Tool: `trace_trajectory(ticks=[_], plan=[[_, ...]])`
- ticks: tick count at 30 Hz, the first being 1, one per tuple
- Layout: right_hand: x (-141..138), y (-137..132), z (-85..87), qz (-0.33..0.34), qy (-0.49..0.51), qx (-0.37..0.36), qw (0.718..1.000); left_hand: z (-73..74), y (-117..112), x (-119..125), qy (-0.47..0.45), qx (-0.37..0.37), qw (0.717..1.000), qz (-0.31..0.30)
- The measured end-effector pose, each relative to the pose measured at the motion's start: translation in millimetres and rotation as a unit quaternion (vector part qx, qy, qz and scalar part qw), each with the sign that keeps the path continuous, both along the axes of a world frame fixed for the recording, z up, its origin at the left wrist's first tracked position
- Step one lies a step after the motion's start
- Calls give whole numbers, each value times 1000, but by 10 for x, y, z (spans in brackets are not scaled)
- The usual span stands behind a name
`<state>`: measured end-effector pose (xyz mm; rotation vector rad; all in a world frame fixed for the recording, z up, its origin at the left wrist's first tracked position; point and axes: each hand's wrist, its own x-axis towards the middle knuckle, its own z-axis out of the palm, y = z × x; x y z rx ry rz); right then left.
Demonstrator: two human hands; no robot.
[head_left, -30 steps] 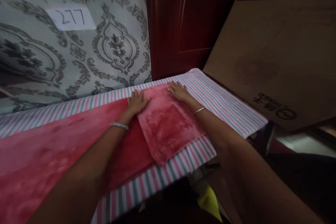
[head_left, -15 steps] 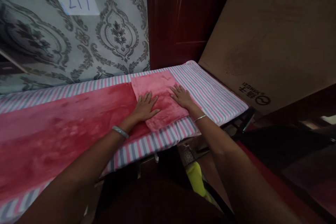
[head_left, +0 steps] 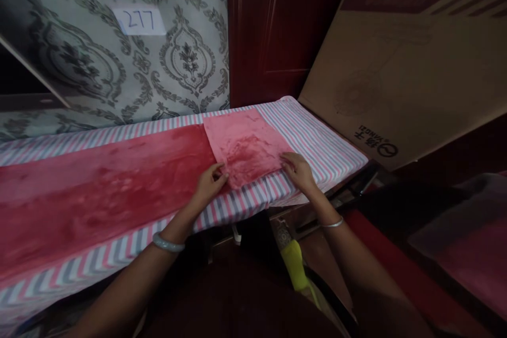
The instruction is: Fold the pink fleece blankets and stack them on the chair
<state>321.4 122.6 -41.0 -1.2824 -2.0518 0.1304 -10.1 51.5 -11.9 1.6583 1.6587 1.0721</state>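
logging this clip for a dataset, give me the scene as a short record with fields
surface: striped board cover
cloth: red plush cloth laid along it, right end folded back as a paler flap
left: left hand curled at the flap's near left corner, grip unclear
right: right hand on the flap's near right corner, grip unclear
behind: cardboard box, paper label reading 277, dark red door

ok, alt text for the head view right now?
Two bare hands, left hand and right hand, touch the near corners of a folded-over pink plush flap ending a long red plush cloth on a pink-and-grey striped cover. A large brown cardboard box leans at right; a white paper label reads 277.
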Motion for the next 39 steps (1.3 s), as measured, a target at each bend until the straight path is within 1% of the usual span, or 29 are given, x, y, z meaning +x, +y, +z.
trace_trajectory(ticks=[2, 5, 9, 11, 13, 15, 17, 20, 23, 28, 31, 33, 36, 39], plan=[[-37, 4, -7, -1, -10, 8, 1000, 11, 22, 80, -33, 3, 999, 7], [-96, 17, -13, -2, -26, 15, 1000, 11, 16, 183, -52, 13, 998, 32], [-121, 15, -30, -2, -32, 16, 999, 12, -2, 229, -120, 24, 992, 37], [-114, 15, -28, -1, -26, 17, 1000, 38, 0, 214, -179, 9, 983, 25], [-105, 20, -11, 7, -21, 19, 1000, 76, 6, 192, -242, -25, 970, 11], [-99, 27, 16, 21, -23, 18, 999, 109, 13, 181, -273, -55, 960, -6], [-96, 33, 46, 37, -31, 11, 999, 129, 22, 197, -251, -59, 966, -11], [-100, 38, 89, 49, -43, -3, 998, 143, 46, 252, -175, -35, 984, -16], [-122, 41, 134, 62, -47, -12, 997, 189, 89, 282, -134, -14, 991, -29], [-188, 65, 232, 100, -48, -32, 993, 392, 179, 243, -110, 26, 993, -44], [-212, 100, 287, 110, -54, -41, 992, 512, 223, 232, -68, 50, 995, -44], [-211, 130, 313, 104, -59, -46, 992, 557, 245, 231, -31, 67, 996, -41], [-183, 180, 337, 94, -59, -48, 993, 559, 275, 217, 30, 87, 995, -43], [-122, 235, 352, 103, -52, -61, 991, 497, 301, 186, 95, 93, 990, -49]])
